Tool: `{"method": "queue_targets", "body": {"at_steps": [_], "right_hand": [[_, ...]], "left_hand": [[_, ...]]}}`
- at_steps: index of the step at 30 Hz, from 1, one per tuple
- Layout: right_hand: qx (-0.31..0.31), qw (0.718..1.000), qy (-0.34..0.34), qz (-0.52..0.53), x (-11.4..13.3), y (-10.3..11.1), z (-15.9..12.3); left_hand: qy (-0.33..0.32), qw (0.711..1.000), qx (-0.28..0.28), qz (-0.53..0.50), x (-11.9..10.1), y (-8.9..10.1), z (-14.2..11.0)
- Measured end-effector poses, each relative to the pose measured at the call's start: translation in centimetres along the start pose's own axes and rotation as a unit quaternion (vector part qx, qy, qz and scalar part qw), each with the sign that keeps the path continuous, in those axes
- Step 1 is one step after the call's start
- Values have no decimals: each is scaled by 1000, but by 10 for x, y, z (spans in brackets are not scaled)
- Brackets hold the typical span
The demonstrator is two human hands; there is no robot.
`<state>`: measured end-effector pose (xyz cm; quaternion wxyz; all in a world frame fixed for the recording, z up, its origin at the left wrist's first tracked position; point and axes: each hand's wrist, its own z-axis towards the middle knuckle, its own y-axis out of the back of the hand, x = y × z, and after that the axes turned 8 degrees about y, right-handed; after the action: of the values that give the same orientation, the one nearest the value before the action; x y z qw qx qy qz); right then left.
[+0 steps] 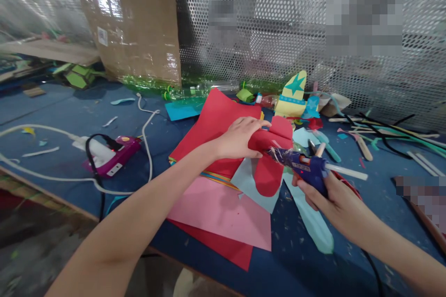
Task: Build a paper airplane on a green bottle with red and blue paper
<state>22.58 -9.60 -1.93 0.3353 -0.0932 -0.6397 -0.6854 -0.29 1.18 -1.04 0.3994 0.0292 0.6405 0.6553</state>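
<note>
Fingers of the left hand (240,138) are pinching a red paper shape with rounded ends (269,174), so that grip is clamped on it. The left arm is reaching up from the bottom left. The right arm is coming in from the lower right, and the right hand (325,195) is wrapping tightly around a blue plastic glue gun (311,171). Its tip is pointing left, at the red shape, above the light blue paper (250,181) on the dark blue tabletop (278,260).
</note>
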Motion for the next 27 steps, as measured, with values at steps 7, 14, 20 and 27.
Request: {"method": "queue_targets", "body": {"at_steps": [7, 14, 20, 27], "right_hand": [[-3, 999, 15, -28, 5, -1, 3], [-28, 998, 26, -46, 7, 1, -1], [-26, 999, 20, -31, 2, 2, -3], [-26, 998, 25, -41, 13, 6, 1]], "left_hand": [[10, 1000, -2, 5, -3, 1, -1], [9, 1000, -1, 5, -3, 0, 0], [5, 1000, -3, 7, -2, 0, 0], [11, 1000, -3, 14, -2, -1, 0]]}}
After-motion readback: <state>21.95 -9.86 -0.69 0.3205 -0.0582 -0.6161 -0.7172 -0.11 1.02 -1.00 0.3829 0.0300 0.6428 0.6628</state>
